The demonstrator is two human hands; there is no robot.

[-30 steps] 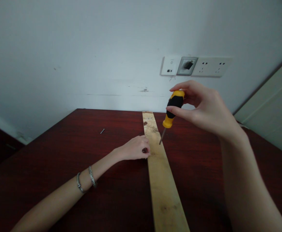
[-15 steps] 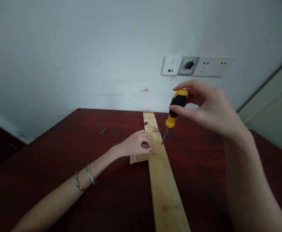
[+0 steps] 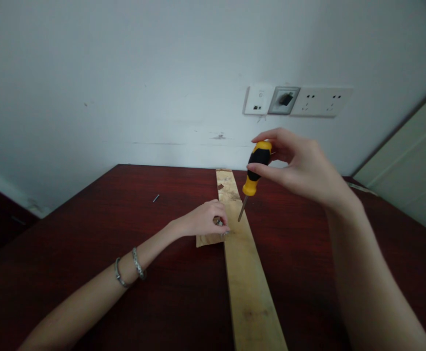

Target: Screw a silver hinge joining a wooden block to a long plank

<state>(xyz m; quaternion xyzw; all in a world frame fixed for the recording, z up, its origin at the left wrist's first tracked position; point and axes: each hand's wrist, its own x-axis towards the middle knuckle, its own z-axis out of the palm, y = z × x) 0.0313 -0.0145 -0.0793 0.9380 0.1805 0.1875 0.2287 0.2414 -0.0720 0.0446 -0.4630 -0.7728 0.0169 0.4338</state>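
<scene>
A long pale wooden plank (image 3: 247, 278) lies lengthwise on a dark red wooden table (image 3: 162, 292). My left hand (image 3: 203, 220) rests at the plank's left edge, fingers curled on a small wood piece (image 3: 207, 240) that sticks out beneath it; something small and dark sits between the fingertips. My right hand (image 3: 297, 165) grips a yellow and black screwdriver (image 3: 255, 170) by its handle. The tool's tip hangs just above the plank, a little right of my left fingertips.
A small screw (image 3: 155, 198) lies on the table at the back left. White wall sockets (image 3: 297, 101) sit on the wall behind. A pale cabinet door (image 3: 410, 165) stands at the right.
A small wood piece has come out from under my left hand at the plank's edge. The screwdriver rose to the right, then came back down and left toward the plank.
</scene>
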